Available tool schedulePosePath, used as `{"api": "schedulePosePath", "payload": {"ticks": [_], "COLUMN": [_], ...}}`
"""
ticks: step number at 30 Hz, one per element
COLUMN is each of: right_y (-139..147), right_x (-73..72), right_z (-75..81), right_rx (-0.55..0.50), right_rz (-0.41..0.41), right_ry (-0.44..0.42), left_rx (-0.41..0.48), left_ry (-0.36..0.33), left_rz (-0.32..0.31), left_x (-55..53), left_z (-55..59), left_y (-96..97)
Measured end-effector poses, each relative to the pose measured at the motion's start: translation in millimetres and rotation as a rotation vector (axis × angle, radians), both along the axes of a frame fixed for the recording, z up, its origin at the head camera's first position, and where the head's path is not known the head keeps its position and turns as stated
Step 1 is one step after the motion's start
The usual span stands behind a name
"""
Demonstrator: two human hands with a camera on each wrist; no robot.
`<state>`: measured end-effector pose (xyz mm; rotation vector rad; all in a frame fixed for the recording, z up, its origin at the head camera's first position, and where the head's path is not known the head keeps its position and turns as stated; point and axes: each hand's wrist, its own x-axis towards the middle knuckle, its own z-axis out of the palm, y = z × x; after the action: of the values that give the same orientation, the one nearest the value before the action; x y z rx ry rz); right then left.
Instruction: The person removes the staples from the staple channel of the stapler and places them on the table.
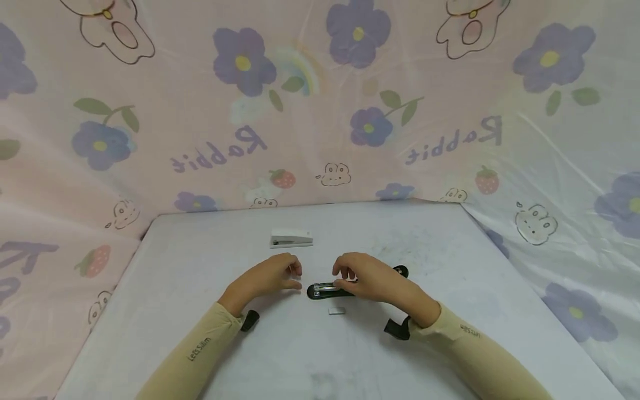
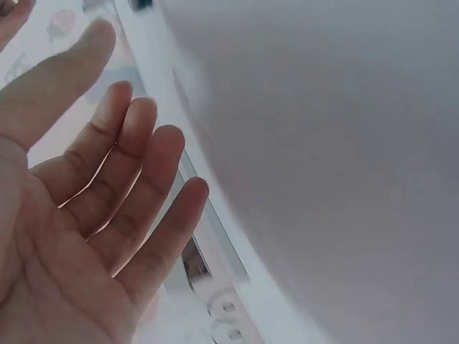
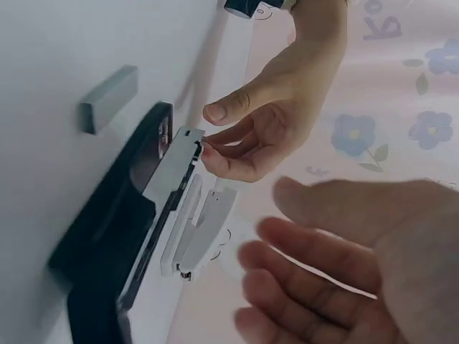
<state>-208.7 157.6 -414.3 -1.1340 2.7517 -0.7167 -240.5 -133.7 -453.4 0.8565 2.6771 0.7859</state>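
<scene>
A black stapler (image 1: pixel 316 292) lies opened out on the table, its metal magazine (image 3: pixel 171 166) exposed in the right wrist view. Over it hovers my right hand (image 1: pixel 372 278), fingers loosely bent and nothing in them; it covers the stapler's middle in the head view. To the stapler's left is my left hand (image 1: pixel 272 275), also holding nothing, its palm and relaxed fingers showing in the left wrist view. In the right wrist view the left fingertips overlap the magazine's end. A short silver strip of staples (image 1: pixel 336 311) sits on the near side of the stapler.
Behind the hands stands a white stapler (image 1: pixel 291 238) on the white table (image 1: pixel 210 239). A patterned cloth (image 1: pixel 310 128) with flowers and rabbits hangs along the table's back and sides. Black straps (image 1: pixel 397 329) show at both wrists.
</scene>
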Motion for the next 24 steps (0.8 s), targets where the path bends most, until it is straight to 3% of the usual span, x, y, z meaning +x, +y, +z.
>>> {"api": "schedulePosePath", "payload": {"ticks": [8, 16, 20, 24], "right_y": [-26.6, -56.0, -68.8, -80.2], "right_x": [-21.9, -51.2, -62.2, -72.0], "right_z": [8.9, 13.8, 10.8, 7.9], "right_rx": [-0.114, -0.171, -0.176, -0.171], "right_rz": [-0.031, -0.092, -0.083, -0.069], "right_ry": [0.067, 0.094, 0.051, 0.029], "left_rx": [0.034, 0.038, 0.047, 0.043], "left_ry": [0.027, 0.035, 0.01, -0.004], "left_rz": [0.155, 0.327, 0.367, 0.361], "left_x": [-13.2, -35.3, -45.4, -57.0], "left_z": [1.0, -3.0, -2.9, -0.3], "left_y": [-33.1, -58.6, -62.0, -61.5]}}
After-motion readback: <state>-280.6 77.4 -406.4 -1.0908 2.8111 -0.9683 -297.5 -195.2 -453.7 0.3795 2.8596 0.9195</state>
